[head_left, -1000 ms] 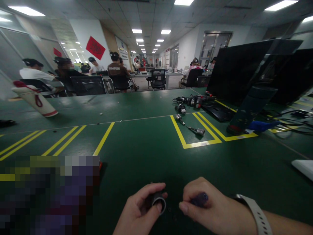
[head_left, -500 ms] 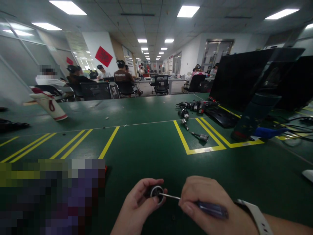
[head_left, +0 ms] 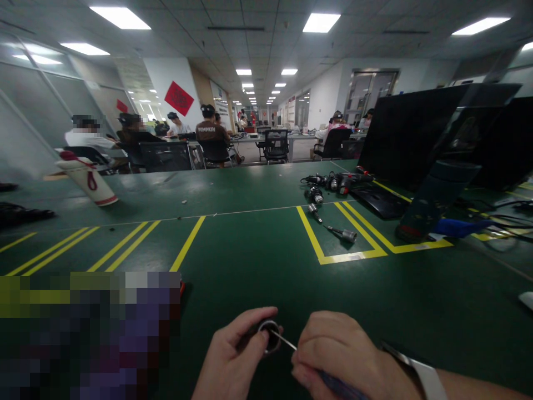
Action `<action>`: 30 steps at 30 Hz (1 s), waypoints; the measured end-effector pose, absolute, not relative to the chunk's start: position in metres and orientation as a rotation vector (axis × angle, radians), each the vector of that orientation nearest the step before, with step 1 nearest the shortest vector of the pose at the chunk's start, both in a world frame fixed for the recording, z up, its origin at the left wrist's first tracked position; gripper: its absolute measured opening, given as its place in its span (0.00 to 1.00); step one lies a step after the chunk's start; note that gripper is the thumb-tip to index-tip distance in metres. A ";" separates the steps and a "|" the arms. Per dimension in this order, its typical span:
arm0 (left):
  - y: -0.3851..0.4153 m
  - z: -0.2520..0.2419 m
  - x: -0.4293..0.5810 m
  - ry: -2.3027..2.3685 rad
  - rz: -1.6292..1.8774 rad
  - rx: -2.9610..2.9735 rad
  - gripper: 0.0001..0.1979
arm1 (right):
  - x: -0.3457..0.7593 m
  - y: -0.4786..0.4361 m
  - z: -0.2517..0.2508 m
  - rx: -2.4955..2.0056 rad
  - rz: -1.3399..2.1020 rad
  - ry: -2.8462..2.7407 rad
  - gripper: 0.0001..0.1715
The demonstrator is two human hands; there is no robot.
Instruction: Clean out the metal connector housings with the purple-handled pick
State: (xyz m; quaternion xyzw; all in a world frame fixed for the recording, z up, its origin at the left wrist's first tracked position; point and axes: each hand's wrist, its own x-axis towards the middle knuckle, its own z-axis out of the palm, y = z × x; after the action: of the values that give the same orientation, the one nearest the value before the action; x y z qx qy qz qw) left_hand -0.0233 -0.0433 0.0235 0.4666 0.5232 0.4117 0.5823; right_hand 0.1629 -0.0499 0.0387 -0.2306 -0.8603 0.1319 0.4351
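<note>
Between its thumb and fingers, my left hand (head_left: 237, 353) grips a small round metal part (head_left: 270, 337) with a dark, hollow inside facing right. My right hand (head_left: 339, 353) is closed around the dark purple handle of a screwdriver (head_left: 285, 340). The thin shaft points left and its tip reaches into the opening of the round part. Fingers hide much of the round part, and most of the handle lies under my right hand.
Metal connectors (head_left: 342, 234) and cables lie on the green table (head_left: 250, 250) beyond my hands. A dark bottle (head_left: 435, 200) and monitor (head_left: 410, 133) stand right, a white cup (head_left: 91, 180) back left. Pixelated items cover the near left. People sit at far desks.
My right hand has shifted slightly left, closer to the round part, and the screwdriver now slants more steeply. The round part has turned a little in my left hand.
</note>
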 end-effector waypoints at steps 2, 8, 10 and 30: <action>-0.043 0.023 -0.024 1.228 0.954 1.144 0.11 | 0.161 -0.050 0.038 -0.598 0.294 -2.153 0.10; -0.041 0.025 -0.023 1.252 0.926 1.177 0.11 | 0.161 -0.054 0.036 -0.609 0.215 -2.178 0.14; -0.040 0.025 -0.022 1.245 0.915 1.169 0.11 | 0.160 -0.055 0.036 -0.625 0.207 -2.176 0.15; -0.045 0.024 -0.021 1.315 0.969 0.987 0.15 | 0.175 -0.040 0.040 -1.191 1.188 -2.002 0.14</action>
State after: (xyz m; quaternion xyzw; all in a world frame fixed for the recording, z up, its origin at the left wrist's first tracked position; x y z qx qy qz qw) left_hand -0.0210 -0.0446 0.0242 0.4218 0.5623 0.4141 0.5783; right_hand 0.1753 -0.0405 0.0404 -0.4397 -0.7391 0.4388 0.2603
